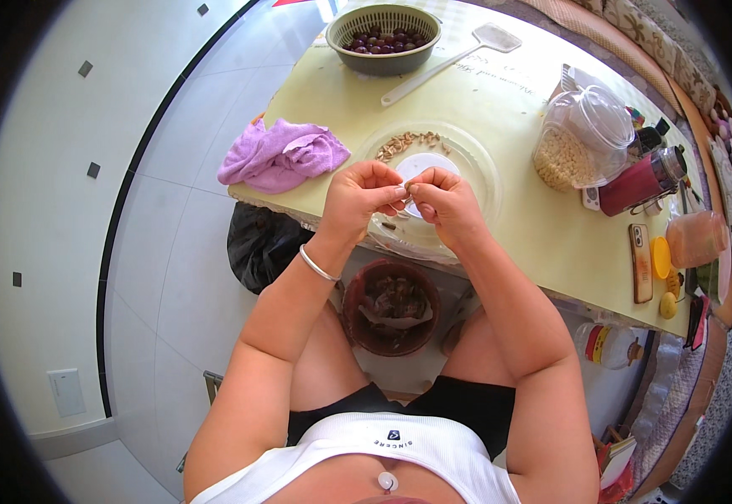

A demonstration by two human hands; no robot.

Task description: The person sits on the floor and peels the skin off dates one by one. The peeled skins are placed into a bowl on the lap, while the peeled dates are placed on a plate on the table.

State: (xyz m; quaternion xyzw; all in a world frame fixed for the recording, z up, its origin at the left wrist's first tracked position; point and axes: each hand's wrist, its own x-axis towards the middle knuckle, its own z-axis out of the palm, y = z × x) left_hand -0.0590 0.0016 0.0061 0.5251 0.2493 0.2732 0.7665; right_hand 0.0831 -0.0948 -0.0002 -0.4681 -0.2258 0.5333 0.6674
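Over a clear round plate (482, 155) at the table's near edge, my left hand (356, 200) and my right hand (448, 204) meet fingertip to fingertip. Both are closed in a pinch on a small brownish piece (408, 188), mostly covered by the fingers, so its kind is hard to make out. On the plate's far side lies a curved row of small tan and brown bits (416, 143). A white disc (433, 165) shows at its middle, partly behind my hands. A few darker bits (389, 225) lie near its front.
A purple cloth (286, 155) lies left. Farther back are a basket of dark round fruit (383, 52) and a white spatula (437, 74). To the right stand a clear tub of pale kernels (563, 160), a dark red bottle (635, 185) and a phone (640, 262). Below sits a red bin (353, 315).
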